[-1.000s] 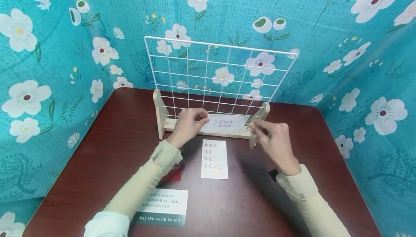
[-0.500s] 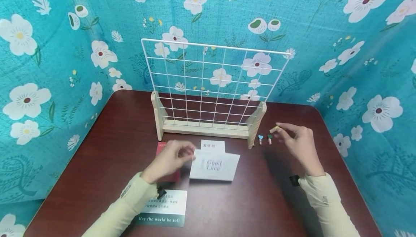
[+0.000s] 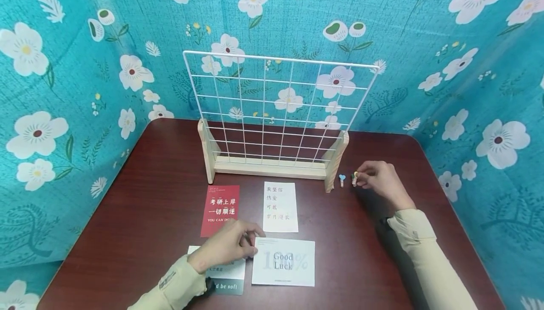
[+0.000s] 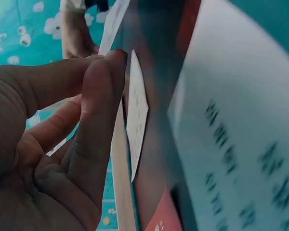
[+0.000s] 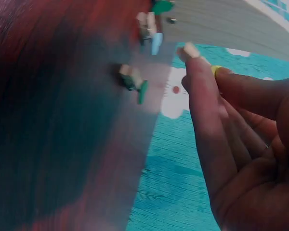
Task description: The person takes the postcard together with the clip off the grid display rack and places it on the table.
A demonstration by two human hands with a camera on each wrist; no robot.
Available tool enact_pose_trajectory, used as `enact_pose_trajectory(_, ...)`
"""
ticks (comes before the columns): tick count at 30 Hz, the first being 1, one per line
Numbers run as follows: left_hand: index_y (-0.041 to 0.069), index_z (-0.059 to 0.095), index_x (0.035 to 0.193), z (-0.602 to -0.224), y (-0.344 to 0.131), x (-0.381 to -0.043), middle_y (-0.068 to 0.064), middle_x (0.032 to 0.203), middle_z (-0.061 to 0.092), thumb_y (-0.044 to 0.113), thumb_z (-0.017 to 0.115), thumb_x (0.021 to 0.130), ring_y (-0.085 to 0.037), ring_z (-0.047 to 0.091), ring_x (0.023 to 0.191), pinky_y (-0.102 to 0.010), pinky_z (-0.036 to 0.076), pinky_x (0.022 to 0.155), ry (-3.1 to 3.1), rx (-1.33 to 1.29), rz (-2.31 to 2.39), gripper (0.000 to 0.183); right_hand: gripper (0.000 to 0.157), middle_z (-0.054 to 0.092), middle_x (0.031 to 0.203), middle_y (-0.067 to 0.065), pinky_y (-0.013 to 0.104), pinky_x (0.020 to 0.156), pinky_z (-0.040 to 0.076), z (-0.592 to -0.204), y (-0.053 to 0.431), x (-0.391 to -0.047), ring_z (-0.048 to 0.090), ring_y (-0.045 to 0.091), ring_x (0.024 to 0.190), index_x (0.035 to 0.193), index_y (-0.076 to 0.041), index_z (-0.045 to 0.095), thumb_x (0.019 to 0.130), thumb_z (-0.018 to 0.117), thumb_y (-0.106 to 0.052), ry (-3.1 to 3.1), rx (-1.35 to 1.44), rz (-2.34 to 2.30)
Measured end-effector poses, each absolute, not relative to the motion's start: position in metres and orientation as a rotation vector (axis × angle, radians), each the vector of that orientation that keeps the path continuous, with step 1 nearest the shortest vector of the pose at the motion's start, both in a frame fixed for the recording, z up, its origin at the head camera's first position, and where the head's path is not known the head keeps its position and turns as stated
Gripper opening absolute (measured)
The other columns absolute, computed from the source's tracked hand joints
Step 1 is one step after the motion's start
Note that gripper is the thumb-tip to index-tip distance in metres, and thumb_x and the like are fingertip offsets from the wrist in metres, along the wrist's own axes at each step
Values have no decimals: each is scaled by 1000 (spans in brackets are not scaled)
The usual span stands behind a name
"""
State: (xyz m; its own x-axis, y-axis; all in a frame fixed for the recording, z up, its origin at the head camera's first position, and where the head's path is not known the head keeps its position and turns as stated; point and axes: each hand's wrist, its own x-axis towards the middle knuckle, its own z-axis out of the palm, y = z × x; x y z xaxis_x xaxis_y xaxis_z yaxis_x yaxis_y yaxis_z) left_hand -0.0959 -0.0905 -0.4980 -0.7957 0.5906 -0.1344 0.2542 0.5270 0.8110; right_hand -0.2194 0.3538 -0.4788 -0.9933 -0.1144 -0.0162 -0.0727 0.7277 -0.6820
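A white "Good Luck" card [image 3: 284, 272] lies low over the table's near middle. My left hand [image 3: 229, 246] pinches its upper left corner; in the left wrist view the card [image 4: 114, 24] rises edge-on from between thumb and finger. Right of the rack, my right hand [image 3: 380, 180] pinches a small wooden clothespin [image 5: 190, 50] with a yellow top, just above the table. Close by stand two more clothespins on the tabletop, one with a blue heart [image 3: 342, 180] and one with a green top [image 5: 142, 91], which the right fingers partly cover in the head view.
A white wire grid [image 3: 278, 95] leans upright in a wooden stand [image 3: 272, 168] at the back. Before it lie a red card [image 3: 221, 201] and a white card [image 3: 280, 208]. A white-and-green card [image 3: 229, 284] sits partly beneath the left hand. Flowered cloth [image 3: 272, 12] surrounds the table.
My left hand has brought the "Good Luck" card from the grid's foot down toward the near middle. The right hand has moved off to the right with the yellow clothespin, lowering it beside the others.
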Motion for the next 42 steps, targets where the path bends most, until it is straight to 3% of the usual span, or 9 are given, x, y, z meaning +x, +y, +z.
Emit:
enact_pose_trajectory(6, 10, 77, 116, -509, -79, -82, 11, 77, 62, 0, 78, 83, 8, 58, 59, -15, 51, 59, 2395, 735, 1117, 34, 10, 74, 85, 15, 31, 56, 56, -492, 353, -233, 67, 22, 66, 99, -2, 77, 98, 68, -7, 2872, -167, -944)
enact_pose_trajectory(9, 12, 78, 118, -513, -74, -76, 14, 75, 59, 1, 77, 84, 10, 56, 58, -14, 50, 58, 2418, 744, 1071, 36, 9, 71, 89, 14, 34, 63, 53, -495, 352, -238, 63, 24, 75, 97, -3, 77, 97, 68, -5, 2906, -244, -834)
enact_pose_trajectory(14, 16, 79, 118, -514, -67, -73, 16, 71, 57, 2, 77, 83, 6, 51, 63, -14, 45, 63, 2532, 776, 965, 38, 11, 66, 109, 22, 56, 91, 53, -500, 350, -246, 62, 39, 101, 93, -2, 78, 95, 67, -3, 2984, -346, -750)
enact_pose_trajectory(18, 18, 80, 116, -512, -63, -73, 16, 67, 55, 1, 76, 81, 3, 46, 62, -15, 40, 60, 2610, 816, 886, 39, 12, 62, 126, 31, 68, 106, 44, -504, 349, -252, 57, 50, 120, 92, -1, 78, 96, 66, -2, 2993, -393, -762)
enact_pose_trajectory(28, 18, 81, 109, -511, -60, -69, 14, 65, 53, -2, 76, 79, 2, 42, 59, -15, 36, 54, 2640, 836, 835, 36, 12, 58, 133, 34, 69, 110, 41, -516, 355, -254, 53, 53, 127, 98, 1, 76, 99, 65, -5, 2947, -363, -773)
enact_pose_trajectory(36, 12, 76, 120, -504, -63, -70, 13, 69, 58, 1, 76, 81, 2, 48, 62, -16, 42, 60, 2652, 796, 842, 40, 13, 58, 136, 34, 69, 112, 40, -522, 355, -252, 53, 53, 130, 99, 1, 75, 100, 64, -5, 2962, -340, -759)
enact_pose_trajectory(39, 10, 73, 127, -498, -74, -77, 11, 79, 69, 9, 78, 88, 3, 58, 70, -16, 50, 66, 2650, 762, 904, 39, 18, 59, 136, 33, 68, 111, 41, -523, 356, -247, 55, 52, 129, 108, 3, 75, 103, 61, -9, 2981, -350, -787)
enact_pose_trajectory(42, 9, 72, 126, -487, -98, -92, 3, 97, 78, 17, 79, 91, -5, 72, 86, -25, 61, 78, 2751, 762, 948, 37, 29, 61, 137, 33, 69, 112, 41, -519, 357, -238, 55, 52, 131, 122, 5, 71, 106, 58, -15, 3010, -381, -852)
